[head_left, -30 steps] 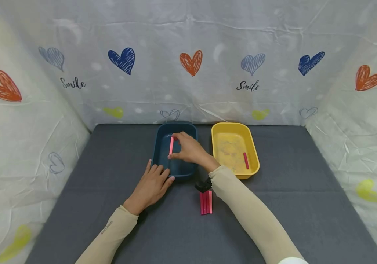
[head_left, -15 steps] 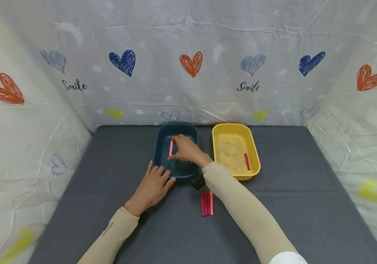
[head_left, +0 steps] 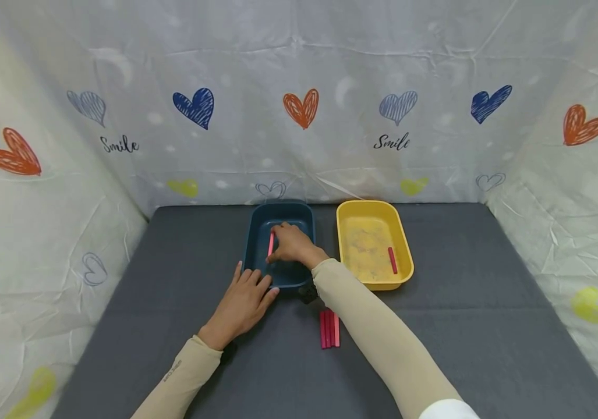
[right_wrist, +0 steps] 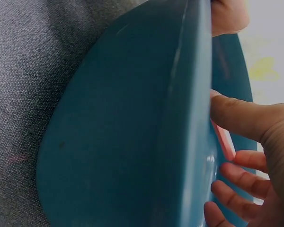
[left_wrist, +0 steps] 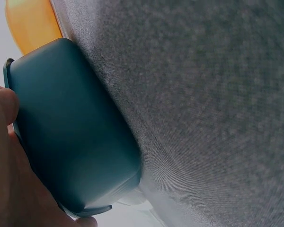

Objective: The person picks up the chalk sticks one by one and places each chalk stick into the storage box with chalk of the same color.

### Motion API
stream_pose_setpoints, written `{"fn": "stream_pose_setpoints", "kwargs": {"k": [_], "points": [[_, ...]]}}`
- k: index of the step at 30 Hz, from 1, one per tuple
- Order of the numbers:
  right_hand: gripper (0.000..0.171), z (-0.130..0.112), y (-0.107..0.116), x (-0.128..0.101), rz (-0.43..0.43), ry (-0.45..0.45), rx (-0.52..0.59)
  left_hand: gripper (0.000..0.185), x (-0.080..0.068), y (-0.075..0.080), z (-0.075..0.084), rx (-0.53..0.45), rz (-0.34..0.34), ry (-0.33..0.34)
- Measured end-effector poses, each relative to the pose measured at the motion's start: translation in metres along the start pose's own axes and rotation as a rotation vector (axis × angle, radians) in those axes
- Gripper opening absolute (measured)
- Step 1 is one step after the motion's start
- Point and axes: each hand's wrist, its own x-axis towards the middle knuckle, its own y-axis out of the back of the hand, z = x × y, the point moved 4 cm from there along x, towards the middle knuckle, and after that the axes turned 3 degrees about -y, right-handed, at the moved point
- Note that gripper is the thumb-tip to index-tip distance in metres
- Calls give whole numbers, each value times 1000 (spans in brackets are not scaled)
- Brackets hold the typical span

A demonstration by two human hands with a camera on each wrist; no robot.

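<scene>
Toward the far edge of the grey desk [head_left: 199, 244], a dark blue tray [head_left: 290, 278] stands with its back to a white cloth [head_left: 248, 70] printed with hearts and the word Smile. The person's right hand [head_left: 292, 243] reaches into it, and that grip is narrow, holding a pink stick [head_left: 270, 245] between thumb and forefinger. The stick is inside the tray, within its walls, its length running roughly from the near side to the far side. From the low angle beside the tray, the rim hides part of the stick, so I can't say for certain whether it touches the bottom. The other fingers of that hand bend loosely below it.

The left hand [head_left: 240, 308] rests on the blue tray's near left corner, its fingers spread along the rim; that grip is wide, with the thumb lying apart from the fingers.

Just to the right sits a yellow tray [head_left: 364, 244], well apart from the left hand, with one dark red stick [head_left: 392, 260] lying by its right wall. Nearer the person, a row of sticks [head_left: 329, 330] lies side by side on the desk, dark red ones with a lighter pink one at the right end, close to the beige right sleeve [head_left: 377, 331].
</scene>
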Motion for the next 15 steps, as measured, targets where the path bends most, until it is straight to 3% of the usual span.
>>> {"fn": "stream_pose_setpoints", "kwargs": {"k": [15], "points": [[80,3,-5,1,-5,-14,6,29,0,0,2,9,-12,0]]}}
